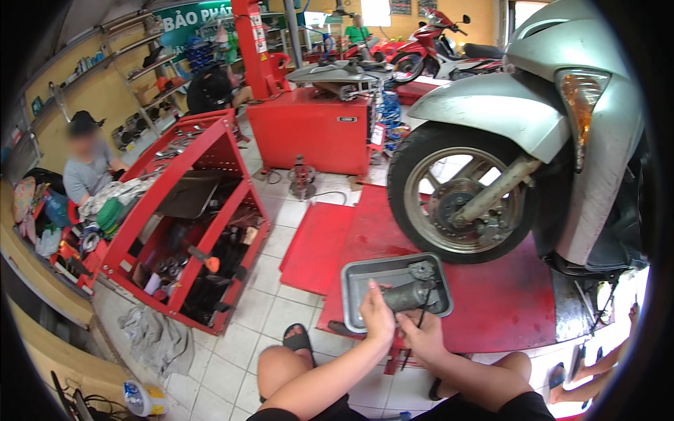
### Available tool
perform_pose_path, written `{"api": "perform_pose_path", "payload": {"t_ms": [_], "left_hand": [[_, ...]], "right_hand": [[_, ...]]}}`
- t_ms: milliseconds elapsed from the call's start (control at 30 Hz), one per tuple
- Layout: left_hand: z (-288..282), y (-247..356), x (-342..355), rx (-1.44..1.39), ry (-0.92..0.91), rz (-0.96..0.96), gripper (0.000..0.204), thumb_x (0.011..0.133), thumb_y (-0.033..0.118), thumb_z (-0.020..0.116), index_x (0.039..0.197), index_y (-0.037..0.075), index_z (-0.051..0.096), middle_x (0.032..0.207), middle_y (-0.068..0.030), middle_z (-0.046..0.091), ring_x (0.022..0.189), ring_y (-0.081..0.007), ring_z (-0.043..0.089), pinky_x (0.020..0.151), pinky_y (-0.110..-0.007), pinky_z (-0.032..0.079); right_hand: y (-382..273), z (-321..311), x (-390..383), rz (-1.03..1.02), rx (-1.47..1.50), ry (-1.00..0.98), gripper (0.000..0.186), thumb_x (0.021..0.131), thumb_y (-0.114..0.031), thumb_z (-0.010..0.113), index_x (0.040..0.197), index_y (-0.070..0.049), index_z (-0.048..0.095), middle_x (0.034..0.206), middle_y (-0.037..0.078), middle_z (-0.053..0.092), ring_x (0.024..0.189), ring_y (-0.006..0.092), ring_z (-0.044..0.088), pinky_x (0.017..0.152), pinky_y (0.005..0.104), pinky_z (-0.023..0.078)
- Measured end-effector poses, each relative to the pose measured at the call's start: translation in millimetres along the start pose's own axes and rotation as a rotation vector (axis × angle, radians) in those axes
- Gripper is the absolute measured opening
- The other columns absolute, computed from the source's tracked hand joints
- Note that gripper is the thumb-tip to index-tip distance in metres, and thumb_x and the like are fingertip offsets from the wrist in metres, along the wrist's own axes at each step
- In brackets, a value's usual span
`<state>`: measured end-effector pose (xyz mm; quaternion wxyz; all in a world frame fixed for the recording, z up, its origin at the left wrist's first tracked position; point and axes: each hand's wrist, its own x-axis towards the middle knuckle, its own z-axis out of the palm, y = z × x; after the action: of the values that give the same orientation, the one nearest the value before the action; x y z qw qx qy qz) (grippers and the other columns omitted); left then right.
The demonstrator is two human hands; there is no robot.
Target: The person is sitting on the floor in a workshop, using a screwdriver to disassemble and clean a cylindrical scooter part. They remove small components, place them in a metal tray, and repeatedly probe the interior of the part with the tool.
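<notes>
The left hand (pixel 379 313) is at a grey cylinder (pixel 405 297) over a metal tray (pixel 347 291); the right hand (pixel 420 335) grips a thin black rod (pixel 425 300) near a scooter wheel (pixel 460 200).

The left hand (pixel 379 313) and right hand (pixel 423 335) cover part of the metal tray (pixel 373 271); whether the left one touches the grey cylinder (pixel 405 297) cannot be told. The thin dark rod (pixel 425 309) in the right hand is too slight to identify. The silver scooter (pixel 523 123) is cut off above. The person in grey (pixel 88 172) has a blurred head. Small pieces inside the red cart (pixel 167 198) sink into shadow.
</notes>
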<state>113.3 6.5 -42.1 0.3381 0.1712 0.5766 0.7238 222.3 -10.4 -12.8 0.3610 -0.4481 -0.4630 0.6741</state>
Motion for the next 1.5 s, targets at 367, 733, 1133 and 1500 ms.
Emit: {"api": "perform_pose_path", "payload": {"t_ms": [367, 733, 1133, 1500], "left_hand": [[-5, 10, 0, -0.301, 0.003, -0.269, 0.051, 0.108, 0.043, 0.038, 0.092, 0.002, 0.063, 0.088, -0.008, 0.064, 0.079, -0.0157, 0.06, 0.075, -0.031, 0.049], [2, 17, -6, -0.383, -0.039, -0.337, 0.048, 0.108, 0.04, 0.036, 0.094, 0.002, 0.061, 0.089, -0.0101, 0.064, 0.08, -0.0183, 0.063, 0.074, -0.033, 0.052], [4, 15, -7, -0.42, -0.073, -0.366, 0.048, 0.108, 0.041, 0.037, 0.094, 0.002, 0.061, 0.091, -0.0111, 0.065, 0.081, -0.0204, 0.064, 0.075, -0.035, 0.053], [0, 11, -2, -0.521, -0.053, -0.492, 0.046, 0.107, 0.041, 0.035, 0.097, 0.003, 0.059, 0.092, -0.0122, 0.067, 0.083, -0.0231, 0.067, 0.075, -0.037, 0.055]], "right_hand": [[6, 0, 5, -0.322, -0.387, 0.073, 0.018, 0.086, -0.015, 0.076, 0.087, 0.002, 0.07, 0.055, -0.003, 0.054, 0.05, 0.0027, 0.04, 0.046, 0.0244, 0.031], [-2, -7, 5, -0.266, -0.315, 0.028, 0.018, 0.085, -0.012, 0.076, 0.087, 0.003, 0.066, 0.055, -0.006, 0.054, 0.049, 0.0, 0.04, 0.045, 0.0223, 0.029], [-13, -10, -2, -0.267, -0.373, 0.013, 0.018, 0.084, -0.012, 0.077, 0.084, 0.003, 0.067, 0.053, -0.006, 0.051, 0.048, 0.0009, 0.038, 0.044, 0.0237, 0.028], [-10, -11, 3, -0.237, -0.28, -0.017, 0.017, 0.084, -0.011, 0.077, 0.086, 0.003, 0.068, 0.057, -0.005, 0.056, 0.05, 0.0002, 0.042, 0.046, 0.0215, 0.029]]}}
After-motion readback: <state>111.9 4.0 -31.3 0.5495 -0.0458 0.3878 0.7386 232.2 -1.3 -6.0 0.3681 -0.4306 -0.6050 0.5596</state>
